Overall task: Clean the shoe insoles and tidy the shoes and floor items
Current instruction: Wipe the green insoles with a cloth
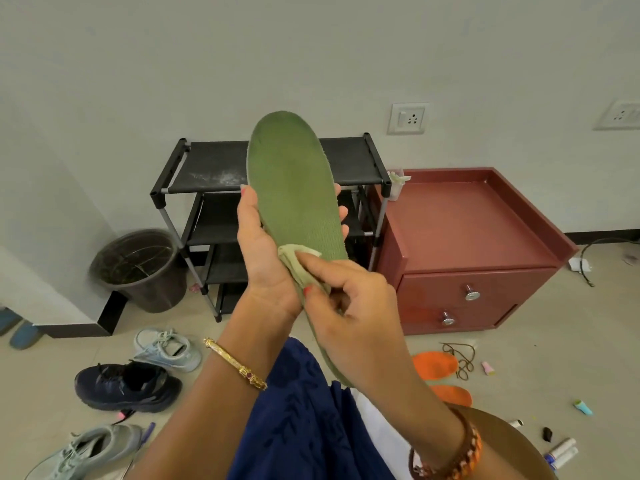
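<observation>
A green insole [294, 188] stands upright in front of me, toe end up. My left hand [266, 251] grips its middle from behind, thumb on the left edge and fingertips showing at the right edge. My right hand [349, 306] pinches a small pale cloth [298, 261] against the insole's lower part. Two orange insoles [435, 365] lie on the floor at the right. On the left floor sit a navy sneaker [128, 386], a light blue sneaker [166, 348] and a grey sneaker [86, 452].
A black shoe rack [207, 168] stands against the wall, with a dark bin [138, 268] to its left and a red drawer cabinet [464, 251] to its right. A brown lace [462, 358], small bottles and tubes [561, 452] litter the right floor. Blue slippers [20, 330] lie far left.
</observation>
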